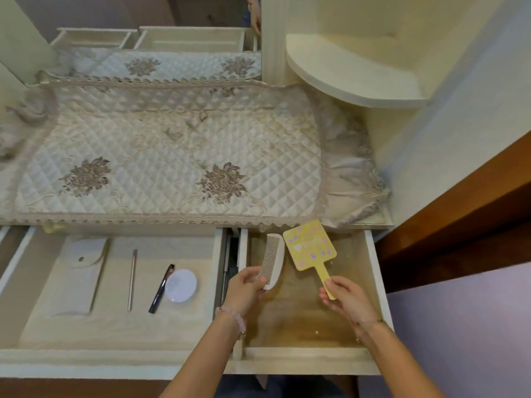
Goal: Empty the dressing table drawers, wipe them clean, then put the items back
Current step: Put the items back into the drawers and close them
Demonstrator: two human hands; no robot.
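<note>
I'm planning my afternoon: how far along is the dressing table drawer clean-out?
Done: both drawers stand open. In hand: left hand holds a comb, right hand a yellow mirror, over the right drawer. To do: the left drawer holds a pouch, rod, pen and round case; whether things are coming out or going back, I cannot tell.

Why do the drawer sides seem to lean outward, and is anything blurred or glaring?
Head view: the wide-angle lens likely splays the walls of the right drawer; light is soft and even, no glare; the comb in the left hand and the yellow hand mirror in the right hand are slightly soft but readable.
</note>
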